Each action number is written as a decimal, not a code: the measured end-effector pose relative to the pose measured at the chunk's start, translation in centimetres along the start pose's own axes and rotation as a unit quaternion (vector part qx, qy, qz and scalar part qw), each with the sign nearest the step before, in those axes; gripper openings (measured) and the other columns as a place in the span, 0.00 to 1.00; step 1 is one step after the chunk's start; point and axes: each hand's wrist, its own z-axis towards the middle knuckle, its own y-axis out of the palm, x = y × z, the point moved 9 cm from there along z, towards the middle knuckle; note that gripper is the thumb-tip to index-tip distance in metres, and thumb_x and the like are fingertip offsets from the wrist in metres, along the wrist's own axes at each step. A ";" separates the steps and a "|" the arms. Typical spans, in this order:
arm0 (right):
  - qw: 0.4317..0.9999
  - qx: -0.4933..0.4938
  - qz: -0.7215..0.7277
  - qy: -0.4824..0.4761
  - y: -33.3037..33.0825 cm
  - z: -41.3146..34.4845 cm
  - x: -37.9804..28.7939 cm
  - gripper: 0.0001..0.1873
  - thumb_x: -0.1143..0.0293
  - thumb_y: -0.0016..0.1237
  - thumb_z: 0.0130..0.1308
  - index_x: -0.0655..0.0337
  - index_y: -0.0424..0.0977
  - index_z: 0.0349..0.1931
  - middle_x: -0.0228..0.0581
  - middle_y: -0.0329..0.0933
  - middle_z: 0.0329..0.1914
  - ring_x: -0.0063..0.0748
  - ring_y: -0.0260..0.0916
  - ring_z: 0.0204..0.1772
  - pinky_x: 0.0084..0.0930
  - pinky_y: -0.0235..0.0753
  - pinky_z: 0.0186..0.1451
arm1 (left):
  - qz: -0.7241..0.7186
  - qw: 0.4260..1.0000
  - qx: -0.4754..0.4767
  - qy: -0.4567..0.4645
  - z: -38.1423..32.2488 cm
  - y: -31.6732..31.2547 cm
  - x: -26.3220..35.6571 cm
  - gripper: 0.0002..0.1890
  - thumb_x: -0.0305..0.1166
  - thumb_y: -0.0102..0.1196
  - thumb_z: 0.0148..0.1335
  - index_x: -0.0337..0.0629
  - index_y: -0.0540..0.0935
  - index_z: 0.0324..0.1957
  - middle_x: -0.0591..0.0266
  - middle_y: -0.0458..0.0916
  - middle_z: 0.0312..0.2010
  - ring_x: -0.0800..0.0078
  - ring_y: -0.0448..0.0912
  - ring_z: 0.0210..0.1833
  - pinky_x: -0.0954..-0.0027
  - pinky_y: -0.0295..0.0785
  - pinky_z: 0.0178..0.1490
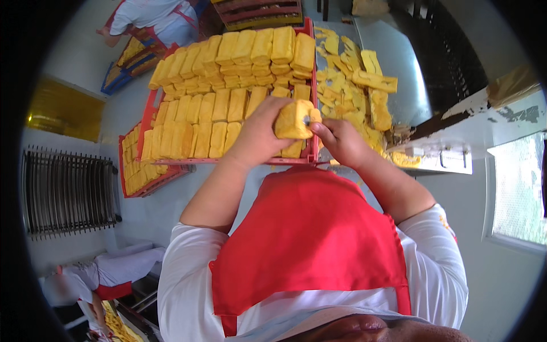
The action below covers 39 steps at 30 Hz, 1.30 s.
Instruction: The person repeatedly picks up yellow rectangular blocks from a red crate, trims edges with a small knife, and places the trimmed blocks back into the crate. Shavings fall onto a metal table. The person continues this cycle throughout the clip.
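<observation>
My left hand (264, 131) grips a yellow, bread-like loaf (287, 120) above the front right part of a red plastic crate (315, 85). Against the loaf's right end, my right hand (345, 141) holds a small knife (306, 121); only a bit of its grey blade shows, and its handle is hidden in my fingers. A thin yellow paring (315, 116) stands out at the blade beside my right thumb. Rows of similar loaves (208, 107) fill the crate, stacked higher along its far side.
Yellow trimmings (342, 92) cover the metal worktop (395, 55) right of the crate. Another loaf-filled crate (147, 181) sits lower left. A dark metal rack (70, 192) stands at the left. One person (154, 19) works beyond the crates, another (107, 273) at lower left.
</observation>
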 end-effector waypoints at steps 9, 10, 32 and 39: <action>0.659 0.033 0.696 0.284 0.6 -0.8 11.6 0.32 0.34 0.26 0.72 0.56 0.68 0.33 0.30 0.57 0.16 0.29 0.54 0.18 0.27 0.59 0.25 | -0.708 0.603 0.151 -0.335 -2.0 4.0 -10.7 0.26 0.40 0.62 0.63 0.39 0.71 0.58 0.54 0.76 0.57 0.58 0.74 0.60 0.56 0.70 0.64; 0.668 0.026 0.683 0.296 0.9 -1.1 11.6 0.31 0.36 0.29 0.73 0.57 0.69 0.35 0.31 0.59 0.17 0.29 0.56 0.19 0.27 0.61 0.26 | -0.716 0.570 0.191 -0.354 -2.4 3.7 -10.8 0.23 0.40 0.57 0.67 0.41 0.72 0.59 0.55 0.78 0.54 0.58 0.75 0.58 0.54 0.70 0.64; 0.898 -0.050 -0.326 -0.292 5.5 7.1 -11.4 0.27 0.39 0.57 0.53 0.56 0.74 0.31 0.36 0.76 0.24 0.41 0.77 0.31 0.37 0.74 0.32 | -0.715 0.519 0.066 -0.463 -5.8 2.0 -11.6 0.26 0.47 0.46 0.70 0.37 0.71 0.60 0.47 0.77 0.55 0.53 0.77 0.57 0.56 0.75 0.56; 0.879 0.028 -0.331 -0.343 7.7 7.3 -11.3 0.27 0.37 0.53 0.56 0.55 0.72 0.22 0.35 0.73 0.17 0.41 0.75 0.22 0.35 0.72 0.24 | -0.744 0.526 0.074 -0.405 -5.8 -0.2 -12.5 0.22 0.44 0.43 0.72 0.39 0.72 0.59 0.52 0.78 0.53 0.57 0.78 0.54 0.56 0.74 0.57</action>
